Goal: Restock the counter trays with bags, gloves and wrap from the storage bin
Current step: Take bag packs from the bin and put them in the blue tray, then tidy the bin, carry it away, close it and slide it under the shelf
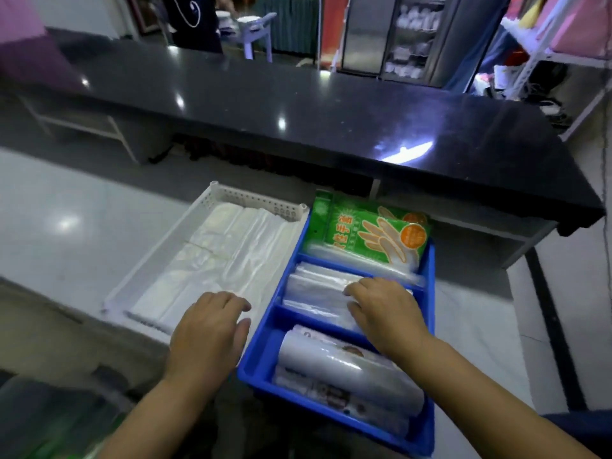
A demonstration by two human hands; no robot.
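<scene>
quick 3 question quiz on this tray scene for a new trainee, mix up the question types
1. True or false: the green glove packs sit in the far compartment of the blue tray.
2. Which compartment is the right hand resting on? A near, B middle, C far.
3. Fill in: the white tray stands directly to the ____ of the blue tray.

Key: 1 true. 2 B, on the clear bags. 3 left. The left hand hovers at the white tray's near end, holding nothing.
</scene>
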